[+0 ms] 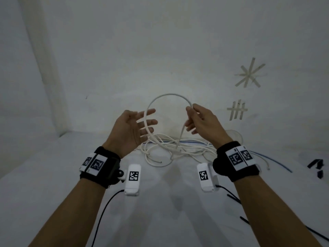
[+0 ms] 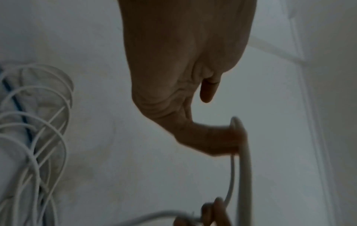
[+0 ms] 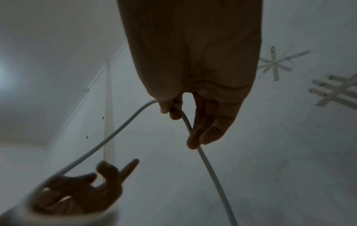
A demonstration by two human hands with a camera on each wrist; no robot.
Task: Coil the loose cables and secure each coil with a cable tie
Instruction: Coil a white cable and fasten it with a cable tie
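A white cable (image 1: 169, 94) arcs up in a loop between my hands above the white table (image 1: 53, 175). My right hand (image 1: 194, 114) pinches it between thumb and forefinger at the loop's right end, as the right wrist view shows (image 3: 173, 110). My left hand (image 1: 140, 123) is open with fingers spread, and the loop's left side runs across those fingers (image 2: 244, 137). From both hands the cable drops into a tangled pile of white cable (image 1: 165, 148) on the table, also seen in the left wrist view (image 2: 38, 122).
A blue cable (image 1: 277, 162) runs under the pile and off to the right. Black cable ties (image 1: 235, 198) lie at the near right. A clear round object (image 1: 235, 135) sits behind my right wrist. Tape marks (image 1: 249, 73) are on the wall close behind.
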